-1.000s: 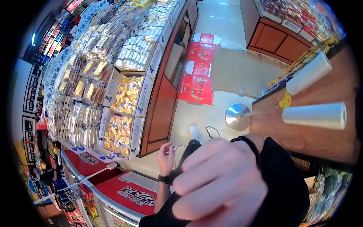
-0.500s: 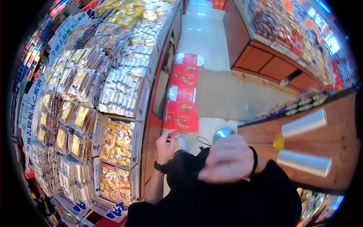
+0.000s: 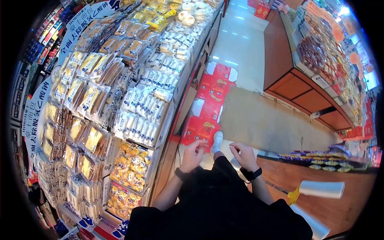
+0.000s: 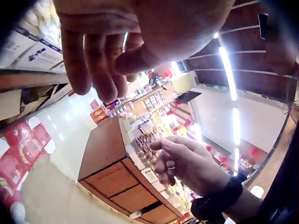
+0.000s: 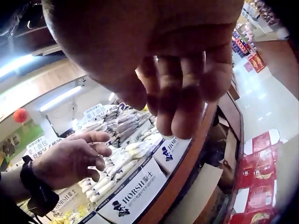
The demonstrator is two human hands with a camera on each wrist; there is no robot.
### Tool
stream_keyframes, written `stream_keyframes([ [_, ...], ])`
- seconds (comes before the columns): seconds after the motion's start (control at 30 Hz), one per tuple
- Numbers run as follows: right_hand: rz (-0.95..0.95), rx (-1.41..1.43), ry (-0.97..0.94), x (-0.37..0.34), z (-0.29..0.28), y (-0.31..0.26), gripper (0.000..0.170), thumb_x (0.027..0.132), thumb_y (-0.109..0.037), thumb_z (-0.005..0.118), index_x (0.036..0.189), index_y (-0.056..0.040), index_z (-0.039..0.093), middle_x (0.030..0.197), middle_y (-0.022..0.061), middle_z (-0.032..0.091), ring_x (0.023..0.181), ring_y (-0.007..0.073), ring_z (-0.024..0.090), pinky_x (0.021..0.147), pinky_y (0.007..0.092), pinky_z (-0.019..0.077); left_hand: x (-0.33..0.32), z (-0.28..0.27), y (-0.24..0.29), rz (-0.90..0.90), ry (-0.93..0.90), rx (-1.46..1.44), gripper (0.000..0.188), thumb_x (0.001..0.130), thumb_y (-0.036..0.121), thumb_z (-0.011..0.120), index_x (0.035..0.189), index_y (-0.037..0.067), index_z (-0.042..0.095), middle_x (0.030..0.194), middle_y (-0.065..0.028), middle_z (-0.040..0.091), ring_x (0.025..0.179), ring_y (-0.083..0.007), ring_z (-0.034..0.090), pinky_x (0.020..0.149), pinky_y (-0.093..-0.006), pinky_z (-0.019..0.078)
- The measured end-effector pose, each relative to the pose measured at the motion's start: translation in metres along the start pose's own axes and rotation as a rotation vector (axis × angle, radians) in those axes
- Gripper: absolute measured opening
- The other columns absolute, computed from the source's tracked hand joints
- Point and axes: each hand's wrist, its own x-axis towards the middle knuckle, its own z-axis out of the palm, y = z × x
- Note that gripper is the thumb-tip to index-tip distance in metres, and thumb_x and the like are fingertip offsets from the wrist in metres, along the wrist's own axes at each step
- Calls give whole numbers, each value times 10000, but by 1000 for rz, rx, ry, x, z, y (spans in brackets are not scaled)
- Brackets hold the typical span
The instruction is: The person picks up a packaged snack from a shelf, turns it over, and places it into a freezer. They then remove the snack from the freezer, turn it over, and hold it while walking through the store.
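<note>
Left hand: your left hand (image 3: 193, 157) hangs in mid-air near the snack display, holding nothing; fingers loosely bent, slim gaps between them.
Right hand: your right hand (image 3: 245, 157) hangs level with it, well apart from it; fingers relaxed, likewise gripping nothing.
Nearest goods: white-wrapped sticks (image 3: 140, 104) lie in rows on your left, with yellow packets (image 3: 130, 170) in bins nearer you; neither hand touches them.
Flat bread packs: clear-bagged slices (image 3: 93, 98) stand on edge in ranks, probably so faces show and one can be lifted out.
Bin fronts: white printed fronts (image 5: 133, 198) wall the goods in, likely to stop them sliding and to carry the name.
Floor: red flattened cartons (image 3: 204, 124) lie along the aisle beside a brown mat (image 3: 260, 116), perhaps to protect the tiles.
Bag rolls: clear plastic rolls (image 3: 322, 189) sit on a yellow holder (image 3: 294, 195), presumably within shoppers' reach.
Writing: bin fronts read "HORSH豪士"; the arched sign (image 3: 90, 18) carries "全面去除脱氢乙酸钠", a claim of sodium dehydroacetate removed. Carton print too small to read.
</note>
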Motion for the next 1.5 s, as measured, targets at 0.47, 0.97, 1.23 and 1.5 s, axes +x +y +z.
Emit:
stream_keyframes([
  [0.47, -279, 163, -183, 248, -52, 32, 160, 920, -179, 636, 993, -42, 670, 852, 154, 683, 771, 326, 665, 657, 376, 513, 146, 37, 31, -101, 260, -36, 264, 892, -51, 475, 1089, -21, 647, 935, -104, 714, 819, -143, 677, 745, -264, 537],
  [0.97, -445, 140, -525, 425, 21, -19, 198, 914, -236, 626, 968, -50, 666, 835, 153, 683, 778, 333, 667, 661, 407, 516, 266, -6, -1, -142, 477, -19, 242, 887, -22, 515, 1097, -7, 635, 927, -95, 699, 783, -154, 670, 715, -282, 537],
  [1.23, -408, 35, -584, 495, 68, -16, 302, 920, -274, 622, 1118, -47, 630, 1068, 138, 644, 894, 335, 652, 760, 412, 517, 345, -47, -31, -116, 680, 12, 299, 891, 60, 598, 1179, -17, 578, 1146, -180, 589, 859, -252, 663, 759, -326, 549],
  [1.5, -302, 84, -835, 554, 121, -14, 663, 916, -333, 644, 1428, -17, 363, 1341, 268, 489, 1085, 372, 610, 892, 421, 492, 375, -58, -84, -384, 940, -28, 497, 909, 219, 650, 1316, -12, 482, 1286, -244, 469, 1010, -300, 632, 839, -350, 541],
])
